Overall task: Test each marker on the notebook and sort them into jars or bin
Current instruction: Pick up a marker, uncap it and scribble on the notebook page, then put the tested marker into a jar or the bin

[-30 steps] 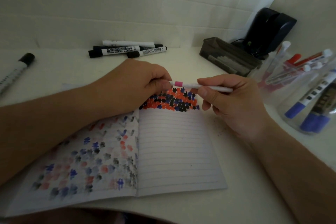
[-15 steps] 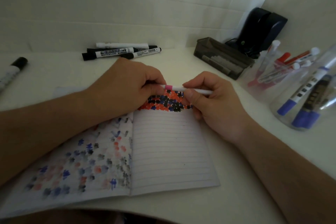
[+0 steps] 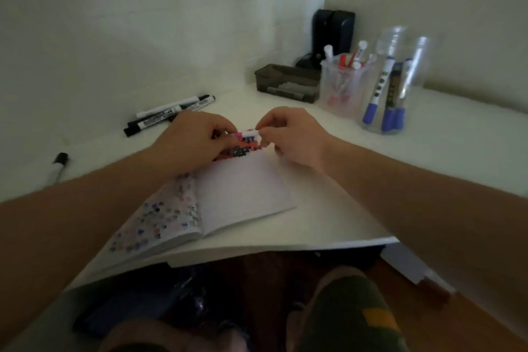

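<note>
Both hands hold a thin white marker with a pink band (image 3: 248, 133) over the top of the open lined notebook (image 3: 243, 191): the left hand (image 3: 197, 138) pinches one end, the right hand (image 3: 288, 137) the other. Some sorting looks done: red markers fill one clear plastic jar (image 3: 341, 91) and blue ones another (image 3: 385, 106), both at two o'clock. Black markers (image 3: 168, 116) at eleven o'clock and one (image 3: 58, 166) at nine o'clock wait on the white tabletop (image 3: 428, 151), with nothing in the way.

A white desk (image 3: 328, 226) sits in a corner of plain pale walls (image 3: 143, 23) (dim light), above brown wooden floor (image 3: 471, 320).
</note>
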